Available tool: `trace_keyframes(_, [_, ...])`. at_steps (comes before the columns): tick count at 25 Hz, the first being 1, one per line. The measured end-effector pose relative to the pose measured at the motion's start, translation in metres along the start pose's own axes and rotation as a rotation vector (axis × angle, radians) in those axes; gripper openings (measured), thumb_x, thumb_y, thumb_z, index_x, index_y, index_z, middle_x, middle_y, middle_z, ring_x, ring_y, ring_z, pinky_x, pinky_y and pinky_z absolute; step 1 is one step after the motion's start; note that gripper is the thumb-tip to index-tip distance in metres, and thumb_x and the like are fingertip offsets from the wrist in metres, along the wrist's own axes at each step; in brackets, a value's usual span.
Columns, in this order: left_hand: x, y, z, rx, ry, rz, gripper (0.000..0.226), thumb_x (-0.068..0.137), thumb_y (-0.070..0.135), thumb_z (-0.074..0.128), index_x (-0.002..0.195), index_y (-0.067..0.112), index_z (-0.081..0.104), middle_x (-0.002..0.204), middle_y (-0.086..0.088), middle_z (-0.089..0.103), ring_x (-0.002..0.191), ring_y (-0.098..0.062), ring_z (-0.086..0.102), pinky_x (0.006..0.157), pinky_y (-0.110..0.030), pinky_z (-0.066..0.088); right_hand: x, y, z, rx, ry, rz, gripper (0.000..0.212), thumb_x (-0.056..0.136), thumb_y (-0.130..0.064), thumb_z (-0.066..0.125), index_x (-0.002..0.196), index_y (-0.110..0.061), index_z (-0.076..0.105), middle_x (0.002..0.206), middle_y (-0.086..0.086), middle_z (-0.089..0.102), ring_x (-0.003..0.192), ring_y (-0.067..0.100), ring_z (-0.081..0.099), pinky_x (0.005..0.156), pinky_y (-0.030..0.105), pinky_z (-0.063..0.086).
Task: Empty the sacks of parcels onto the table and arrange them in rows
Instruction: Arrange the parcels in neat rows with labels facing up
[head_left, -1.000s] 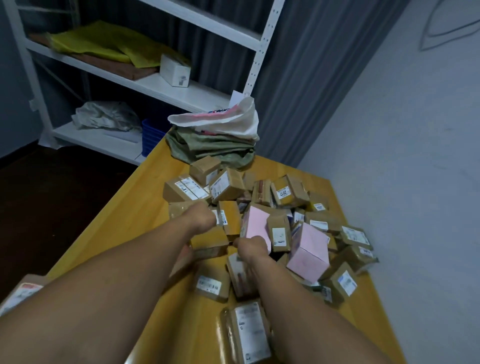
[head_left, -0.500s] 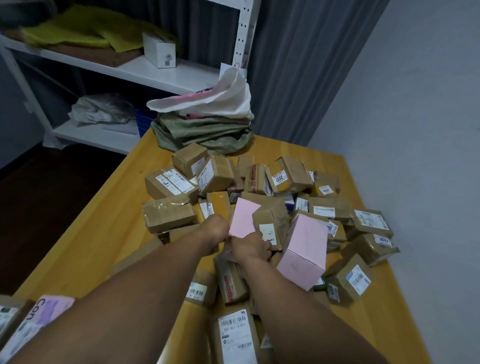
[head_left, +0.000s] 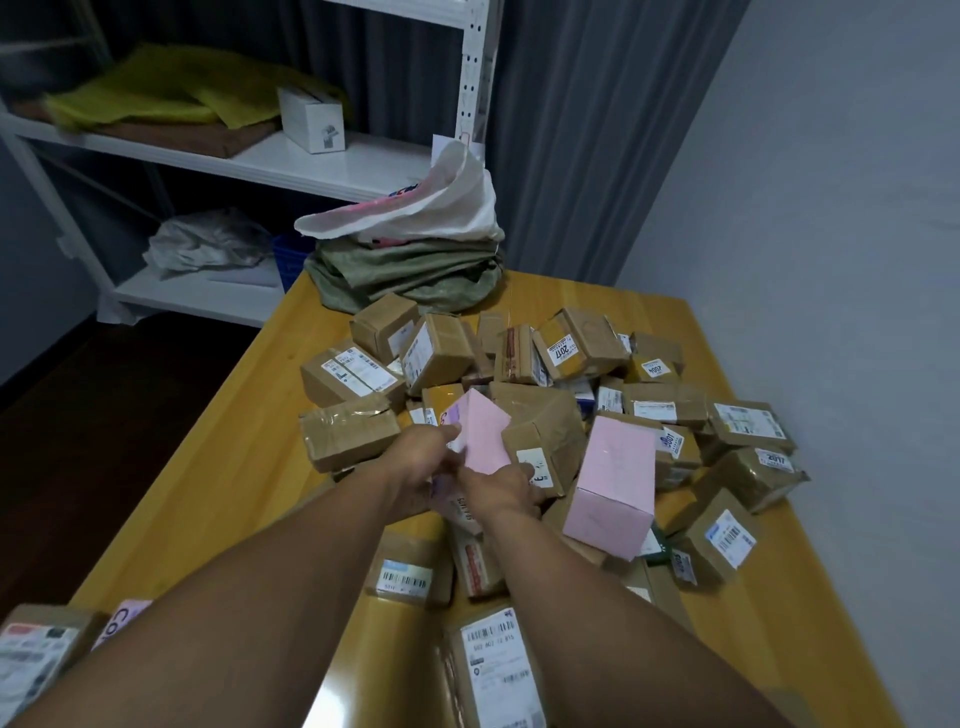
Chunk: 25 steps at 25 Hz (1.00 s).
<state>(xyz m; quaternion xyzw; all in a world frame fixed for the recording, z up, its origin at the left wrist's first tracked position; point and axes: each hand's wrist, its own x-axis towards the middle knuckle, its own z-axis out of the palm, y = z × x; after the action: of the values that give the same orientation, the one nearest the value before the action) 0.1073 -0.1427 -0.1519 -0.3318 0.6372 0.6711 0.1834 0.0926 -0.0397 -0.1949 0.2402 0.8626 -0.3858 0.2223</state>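
Closer together now, left hand (head_left: 422, 460) and right hand (head_left: 500, 491) grip pink parcel (head_left: 485, 434); sacks (head_left: 405, 275) lie slumped.

Both my bare forearms reach forward from the bottom of the view and draw together until the wrists are close. My left hand (head_left: 422, 457) shows its back, with the fingers curled round the left edge of a pink parcel (head_left: 485, 434). My right hand (head_left: 500, 487), knuckles up, grips that parcel's lower edge, just beside the left.
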Motion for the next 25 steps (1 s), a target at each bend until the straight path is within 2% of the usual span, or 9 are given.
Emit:
trace_keyframes(2, [-0.005, -0.002, -0.014, 0.028, 0.046, 0.060, 0.035, 0.104, 0.034, 0.045, 0.119, 0.007, 0.060, 0.110, -0.010, 0.071, 0.095, -0.020, 0.062, 0.069, -0.033, 0.047, -0.015, -0.002, 0.006, 0.105, -0.033, -0.014, 0.089, 0.062, -0.064, 0.073, 0.129, -0.017, 0.040, 0.135, 0.015, 0.050, 0.116, 0.037, 0.055, 0.093, 0.045, 0.053])
trace_keyframes(5, [-0.015, -0.010, -0.042, 0.074, 0.116, 0.142, 0.017, 0.101, 0.017, 0.048, 0.103, 0.008, 0.062, 0.103, -0.014, 0.069, 0.084, -0.020, 0.062, 0.073, -0.036, 0.047, -0.032, 0.001, 0.022, 0.304, -0.043, -0.023, 0.089, 0.043, -0.064, 0.067, 0.117, -0.020, 0.046, 0.117, 0.011, 0.065, 0.096, 0.034, 0.067, 0.083, 0.048, 0.059])
trace_keyframes(8, [-0.026, -0.025, -0.078, 0.119, 0.191, 0.163, 0.020, 0.091, 0.003, 0.049, 0.075, 0.008, 0.060, 0.078, -0.013, 0.062, 0.072, -0.025, 0.053, 0.072, -0.038, 0.045, -0.063, 0.002, 0.037, 0.515, -0.133, -0.022, 0.071, 0.061, -0.056, 0.069, 0.121, -0.020, 0.057, 0.102, 0.007, 0.074, 0.085, 0.026, 0.074, 0.076, 0.041, 0.063])
trace_keyframes(10, [-0.035, -0.035, -0.100, 0.111, 0.156, 0.142, 0.017, 0.090, 0.006, 0.052, 0.081, 0.010, 0.066, 0.081, -0.010, 0.064, 0.076, -0.026, 0.055, 0.075, -0.039, 0.048, -0.086, 0.002, 0.045, 0.574, -0.175, -0.031, 0.066, 0.065, -0.057, 0.066, 0.121, -0.022, 0.061, 0.095, 0.003, 0.077, 0.083, 0.022, 0.076, 0.075, 0.039, 0.063])
trace_keyframes(13, [-0.056, -0.045, -0.119, 0.107, 0.056, 0.133, 0.016, 0.095, 0.022, 0.055, 0.102, 0.016, 0.068, 0.094, -0.005, 0.069, 0.085, -0.024, 0.059, 0.083, -0.038, 0.048, -0.113, 0.005, 0.054, 0.626, -0.255, -0.075, 0.039, 0.088, -0.044, 0.060, 0.118, -0.020, 0.065, 0.095, 0.003, 0.079, 0.085, 0.020, 0.077, 0.061, 0.029, 0.061])
trace_keyframes(15, [-0.069, -0.051, -0.131, 0.094, -0.007, 0.124, 0.016, 0.094, 0.025, 0.057, 0.106, 0.019, 0.065, 0.099, -0.006, 0.072, 0.093, -0.026, 0.064, 0.085, -0.041, 0.050, -0.123, 0.008, 0.062, 0.630, -0.306, -0.084, 0.033, 0.094, -0.037, 0.054, 0.121, -0.022, 0.066, 0.100, 0.005, 0.078, 0.091, 0.022, 0.076, 0.072, 0.036, 0.064])
trace_keyframes(18, [-0.079, -0.061, -0.151, 0.034, -0.067, 0.119, 0.020, 0.090, 0.025, 0.062, 0.110, 0.022, 0.063, 0.104, -0.005, 0.073, 0.100, -0.029, 0.065, 0.073, -0.038, 0.052, -0.135, 0.010, 0.079, 0.681, -0.402, -0.104, 0.034, 0.096, -0.036, 0.053, 0.125, -0.023, 0.065, 0.104, 0.008, 0.078, 0.100, 0.027, 0.074, 0.088, 0.048, 0.060])
trace_keyframes(21, [-0.084, -0.067, -0.169, 0.046, -0.080, 0.140, 0.023, 0.091, 0.025, 0.063, 0.113, 0.021, 0.063, 0.103, -0.005, 0.073, 0.100, -0.027, 0.065, 0.076, -0.039, 0.054, -0.145, 0.010, 0.088, 0.643, -0.434, -0.108, 0.034, 0.097, -0.036, 0.051, 0.125, -0.021, 0.065, 0.106, 0.009, 0.077, 0.102, 0.029, 0.073, 0.089, 0.046, 0.060])
trace_keyframes(25, [-0.088, -0.081, -0.188, 0.083, -0.084, 0.121, 0.030, 0.089, 0.022, 0.066, 0.118, 0.017, 0.063, 0.101, -0.008, 0.074, 0.099, -0.026, 0.066, 0.081, -0.040, 0.053, -0.161, 0.006, 0.096, 0.452, -0.436, -0.093, 0.042, 0.092, -0.048, 0.052, 0.125, -0.025, 0.064, 0.109, 0.006, 0.075, 0.105, 0.028, 0.067, 0.094, 0.044, 0.050])
